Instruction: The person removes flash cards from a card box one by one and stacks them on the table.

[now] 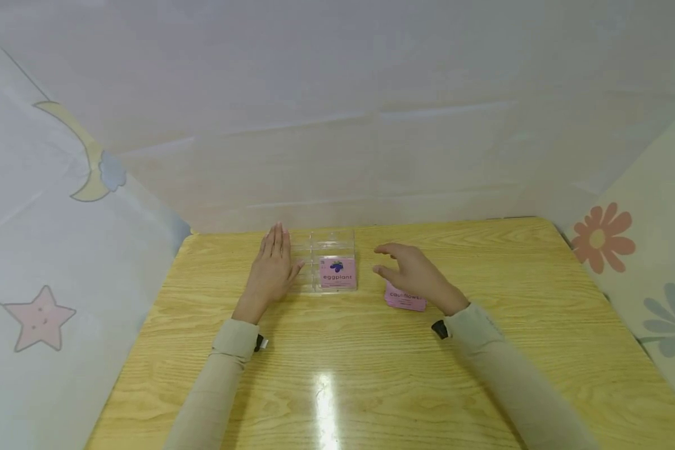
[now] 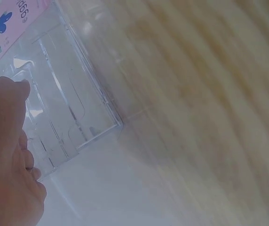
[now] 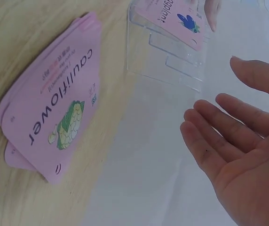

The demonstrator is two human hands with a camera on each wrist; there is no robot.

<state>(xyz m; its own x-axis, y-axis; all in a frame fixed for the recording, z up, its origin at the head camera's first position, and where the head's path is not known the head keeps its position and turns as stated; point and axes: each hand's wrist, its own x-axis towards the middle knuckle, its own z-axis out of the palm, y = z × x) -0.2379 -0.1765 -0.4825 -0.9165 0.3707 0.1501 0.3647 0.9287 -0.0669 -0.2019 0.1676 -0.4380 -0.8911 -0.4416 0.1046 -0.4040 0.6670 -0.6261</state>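
A clear acrylic card rack [image 1: 333, 237] with tiered slots stands toward the back of the table. In its front right slot leans a pink eggplant card [image 1: 338, 273]. My left hand [image 1: 271, 262] lies along the rack's left side, fingers straight and pointing away, thumb at the rack's edge. Over a stack of pink cards [image 3: 54, 103] hovers my right hand [image 1: 410, 275], fingers relaxed and slightly bent, nothing in its grasp. The top card of that stack reads cauliflower, and the hand hides part of it in the head view.
The wooden table [image 1: 326, 350] meets a pale cloth backdrop [image 1: 337, 156] behind the rack. Side panels carry a moon [image 1: 92, 162], a star and flowers [image 1: 602, 237]. Both sleeves have a dark strap at the wrist.
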